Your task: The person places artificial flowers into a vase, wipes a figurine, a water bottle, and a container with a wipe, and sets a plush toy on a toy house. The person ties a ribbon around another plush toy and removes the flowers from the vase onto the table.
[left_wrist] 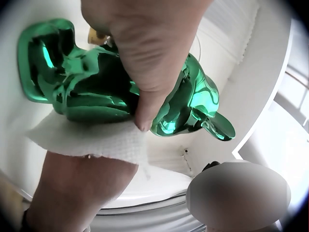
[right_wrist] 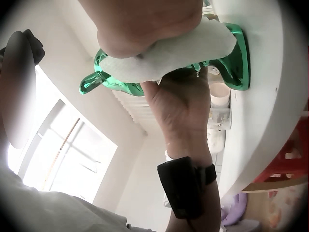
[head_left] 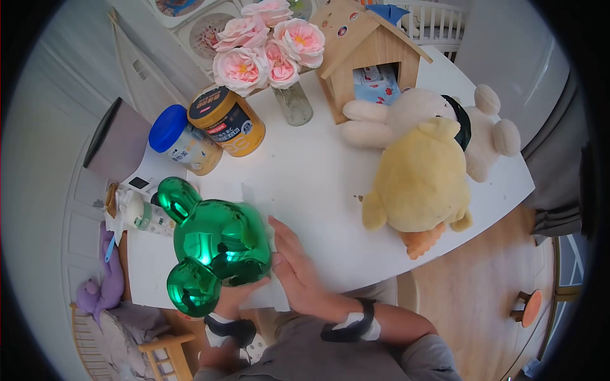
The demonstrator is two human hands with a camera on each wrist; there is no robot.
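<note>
A glossy green bear-shaped figure (head_left: 219, 238) is held tilted over the near left part of the table. My left hand (head_left: 235, 297) grips it from beneath; in the left wrist view that hand's thumb (left_wrist: 147, 104) lies across the figure (left_wrist: 96, 92). On the figure's right side, my right hand (head_left: 295, 267) presses a white cloth (head_left: 277, 289) against it with fairly straight fingers. The right wrist view shows the cloth (right_wrist: 169, 55) between the right palm (right_wrist: 149, 29) and the figure (right_wrist: 236, 63), hiding the fingertips.
Behind the figure stand a blue-lidded can (head_left: 190, 149), a yellow tub (head_left: 238, 130) and a grey bin (head_left: 121, 140). Pink flowers (head_left: 279, 60) in a glass vase and a wooden house (head_left: 356, 47) are farther back. Yellow (head_left: 419, 181) and cream plush toys (head_left: 422, 108) lie at right.
</note>
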